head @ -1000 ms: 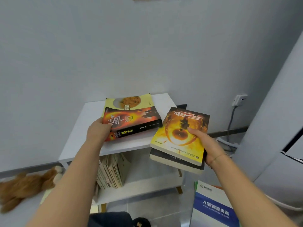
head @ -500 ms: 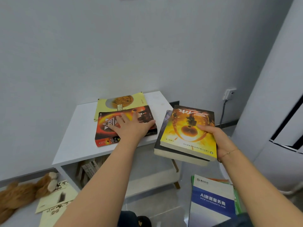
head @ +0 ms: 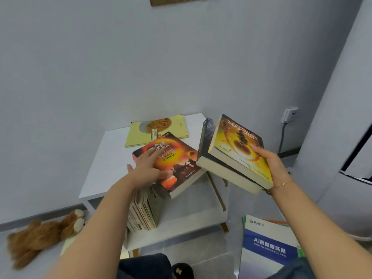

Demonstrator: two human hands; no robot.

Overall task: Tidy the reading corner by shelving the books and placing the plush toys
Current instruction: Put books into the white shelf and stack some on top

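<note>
A person's left hand (head: 150,168) lies with straight fingers on a red book (head: 171,164) that juts past the front edge of the white tabletop (head: 104,164), its corner hanging over the lower shelf (head: 181,222), while the right hand (head: 267,164) grips a stack of two books (head: 227,156), thumb across the yellow-orange cover and the fingers hidden underneath. These are thick, stiff paperbacks with glossy covers, likely fairly heavy and apt to slide on each other, so the tilted pair looks best pinched near the spine; the red one is best taken at its overhanging edge. A thin yellow book (head: 159,130) lies flat farther back, partly under the red one. More books (head: 143,210) stand upright on the lower shelf. A brown plush toy (head: 42,234) lies slumped and soft on the floor at left.
</note>
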